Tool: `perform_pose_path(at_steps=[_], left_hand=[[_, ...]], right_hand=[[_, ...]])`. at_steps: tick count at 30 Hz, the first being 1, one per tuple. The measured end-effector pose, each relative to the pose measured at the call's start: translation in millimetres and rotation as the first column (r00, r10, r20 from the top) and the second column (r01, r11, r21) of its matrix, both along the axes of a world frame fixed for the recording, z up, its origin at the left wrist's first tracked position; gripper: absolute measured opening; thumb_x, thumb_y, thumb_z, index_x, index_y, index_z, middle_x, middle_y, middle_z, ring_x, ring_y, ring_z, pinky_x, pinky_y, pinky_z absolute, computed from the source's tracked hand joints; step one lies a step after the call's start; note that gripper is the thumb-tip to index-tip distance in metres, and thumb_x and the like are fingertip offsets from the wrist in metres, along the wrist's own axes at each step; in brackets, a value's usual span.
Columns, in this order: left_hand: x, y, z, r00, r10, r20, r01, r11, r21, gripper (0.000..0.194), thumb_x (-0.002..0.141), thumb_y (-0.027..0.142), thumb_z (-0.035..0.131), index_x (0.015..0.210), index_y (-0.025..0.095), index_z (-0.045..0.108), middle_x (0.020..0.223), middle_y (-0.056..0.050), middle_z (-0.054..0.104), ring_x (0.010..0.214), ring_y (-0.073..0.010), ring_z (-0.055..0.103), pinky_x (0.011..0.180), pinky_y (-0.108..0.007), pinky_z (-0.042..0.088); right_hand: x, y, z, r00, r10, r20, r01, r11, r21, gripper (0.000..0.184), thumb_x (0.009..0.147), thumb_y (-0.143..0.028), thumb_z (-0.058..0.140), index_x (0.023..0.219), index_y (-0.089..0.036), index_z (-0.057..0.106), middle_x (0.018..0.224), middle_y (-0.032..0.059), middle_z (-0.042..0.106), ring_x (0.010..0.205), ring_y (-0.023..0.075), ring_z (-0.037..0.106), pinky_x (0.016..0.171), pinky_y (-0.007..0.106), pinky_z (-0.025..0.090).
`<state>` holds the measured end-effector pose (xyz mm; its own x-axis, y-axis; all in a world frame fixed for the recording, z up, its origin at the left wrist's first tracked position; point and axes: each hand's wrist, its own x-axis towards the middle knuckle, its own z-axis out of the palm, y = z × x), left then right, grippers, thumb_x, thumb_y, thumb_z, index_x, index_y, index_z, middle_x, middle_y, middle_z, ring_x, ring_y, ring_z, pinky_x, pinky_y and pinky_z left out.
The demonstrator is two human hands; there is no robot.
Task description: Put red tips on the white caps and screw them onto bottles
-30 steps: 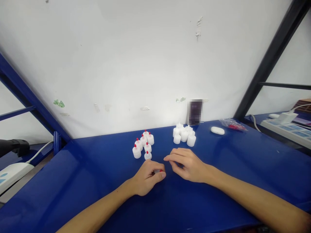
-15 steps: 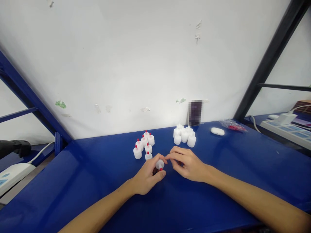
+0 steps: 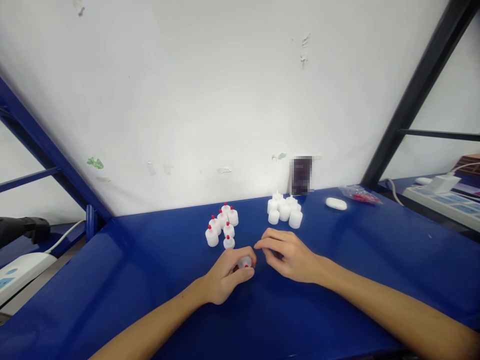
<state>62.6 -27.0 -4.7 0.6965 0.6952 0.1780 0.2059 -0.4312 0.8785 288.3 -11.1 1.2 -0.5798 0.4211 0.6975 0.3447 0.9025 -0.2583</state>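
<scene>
Left hand (image 3: 222, 277): fingers curl closed around a bottle (image 3: 244, 261), thumb on its near side, index finger over its far side.
Bottle: between left fingers, tilted toward the wearer; red cap (image 3: 246, 267) by the thumb, lower body hidden by the hand.
Right hand (image 3: 294, 254): fingers bent, tips close together, just right of left fingers; cannot tell whether anything small is pinched.
Capped bottles (image 3: 212, 237): seven, upright on desk (image 3: 168, 260), beyond left fingers and slightly left; nearest one just beyond the knuckles.
White bottles (image 3: 295, 219): upright cluster, beyond right fingers, no red on tips.
White case (image 3: 336, 203): lies flat, beyond and right of right fingers.
Bag (image 3: 360, 194): clear, red pieces inside, farther right of right fingers than case.
</scene>
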Motion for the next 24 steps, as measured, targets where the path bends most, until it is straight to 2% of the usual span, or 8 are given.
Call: perform_pose_path(at_steps=[3,6,9,11,13,17,24], left_hand=[[0.2,0.3,1.1,1.000,0.001,0.001,-0.001,0.999,-0.039,0.033,0.093,0.049,0.052,0.092,0.016,0.054,0.071,0.003,0.041,0.063,-0.0117,0.033,0.059,-0.027,0.026],[-1.0,-0.5,-0.1,1.000,0.030,0.009,-0.029,0.999,-0.041,0.034,0.093,0.045,0.053,0.111,0.017,0.055,0.077,0.002,0.042,0.067,-0.0126,0.035,0.062,-0.027,0.028],[-1.9,-1.1,-4.1,0.996,0.083,0.022,-0.082,0.996,-0.041,0.049,0.094,0.041,0.054,0.137,0.020,0.043,0.085,0.001,0.045,0.071,-0.0135,0.038,0.066,-0.027,0.032],[-1.5,-0.7,-5.6,0.995,0.085,0.046,-0.081,0.994,-0.078,0.057,0.093,0.041,0.056,0.143,0.021,0.035,0.088,0.001,0.047,0.071,-0.0130,0.040,0.066,-0.027,0.034],[-0.3,0.3,-4.8,0.997,0.060,0.056,-0.053,0.990,-0.128,0.054,0.091,0.040,0.060,0.137,0.019,0.041,0.088,0.001,0.048,0.068,-0.0120,0.040,0.063,-0.026,0.034],[2.0,3.0,-0.6,0.998,0.049,0.029,-0.044,0.987,-0.156,0.035,0.086,0.034,0.067,0.113,0.014,0.057,0.085,0.000,0.049,0.068,-0.0109,0.040,0.061,-0.024,0.033],[5.7,5.5,-4.7,0.996,0.083,0.025,-0.079,0.987,-0.138,0.028,0.088,0.039,0.064,0.100,0.015,0.056,0.082,0.001,0.050,0.066,-0.0102,0.039,0.059,-0.023,0.033]], right_hand=[[0.3,-0.7,1.0,1.000,0.001,0.011,-0.001,1.000,-0.006,0.024,0.089,-0.008,0.048,0.101,-0.019,0.066,0.084,0.0036,0.063,0.064,0.0119,0.055,0.058,0.025,0.046],[0.7,-1.2,1.6,1.000,0.007,0.023,-0.007,1.000,-0.003,0.024,0.090,-0.009,0.048,0.101,-0.019,0.066,0.084,0.0033,0.063,0.064,0.0120,0.054,0.059,0.026,0.046],[0.7,-0.7,1.4,1.000,0.003,0.015,-0.003,1.000,0.021,0.024,0.089,-0.008,0.048,0.101,-0.018,0.066,0.083,0.0037,0.063,0.063,0.0119,0.052,0.058,0.026,0.045],[0.6,0.1,1.2,1.000,0.000,0.012,0.000,0.999,0.032,0.025,0.089,-0.007,0.048,0.100,-0.017,0.067,0.081,0.0038,0.062,0.062,0.0117,0.052,0.057,0.026,0.044],[0.7,0.6,1.2,1.000,0.002,0.014,-0.002,1.000,0.025,0.025,0.089,-0.007,0.048,0.100,-0.016,0.067,0.082,0.0038,0.062,0.062,0.0115,0.052,0.057,0.026,0.044],[1.1,0.2,1.7,0.999,0.005,0.034,-0.005,1.000,-0.002,0.024,0.090,-0.009,0.048,0.098,-0.018,0.068,0.083,0.0038,0.063,0.065,0.0115,0.055,0.059,0.025,0.045],[1.6,0.2,-1.1,0.999,-0.002,0.042,0.002,1.000,-0.007,0.023,0.089,-0.009,0.049,0.096,-0.018,0.069,0.084,0.0040,0.064,0.066,0.0118,0.055,0.061,0.026,0.045]])
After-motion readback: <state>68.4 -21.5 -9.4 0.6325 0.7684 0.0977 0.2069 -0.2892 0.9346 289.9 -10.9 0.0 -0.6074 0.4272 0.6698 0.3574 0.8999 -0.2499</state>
